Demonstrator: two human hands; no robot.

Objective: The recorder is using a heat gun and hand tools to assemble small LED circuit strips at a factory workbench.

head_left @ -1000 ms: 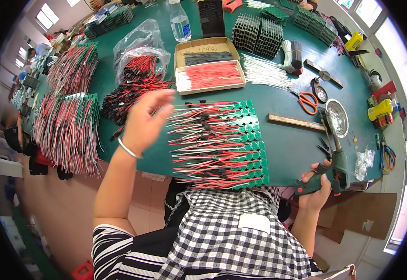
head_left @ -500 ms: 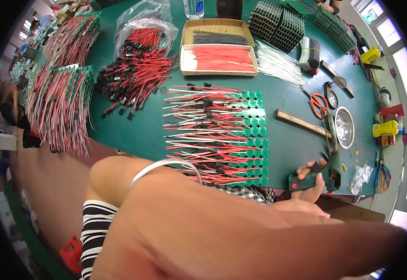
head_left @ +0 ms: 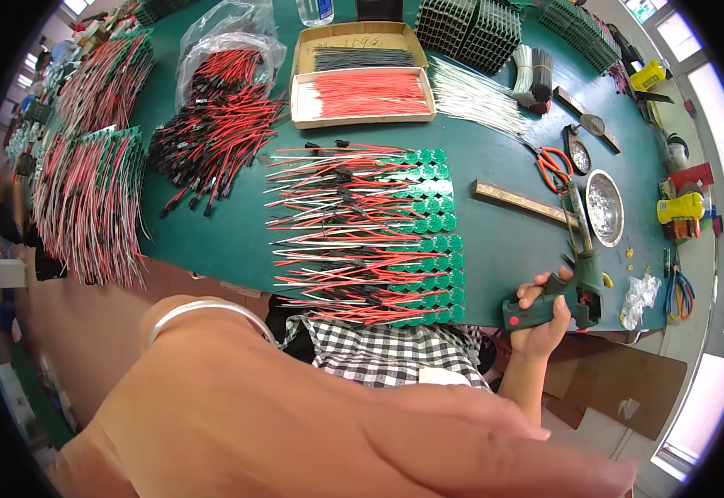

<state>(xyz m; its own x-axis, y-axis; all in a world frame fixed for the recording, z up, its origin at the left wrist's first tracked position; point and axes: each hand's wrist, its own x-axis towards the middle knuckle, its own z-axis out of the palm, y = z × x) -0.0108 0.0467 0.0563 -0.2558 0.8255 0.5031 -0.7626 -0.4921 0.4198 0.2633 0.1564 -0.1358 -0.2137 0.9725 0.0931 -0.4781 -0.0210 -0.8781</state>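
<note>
The right hand (head_left: 544,319) is closed around the green grip of a soldering gun (head_left: 573,286), located at 4 o'clock on the green counter (head_left: 503,241). The left hand (head_left: 428,440) is raised close to the camera, fingers extended flat, holding nothing. Rows of round green boards with red and black wires (head_left: 370,232) lie at the centre, just beside the gun at its 9 o'clock.
</note>
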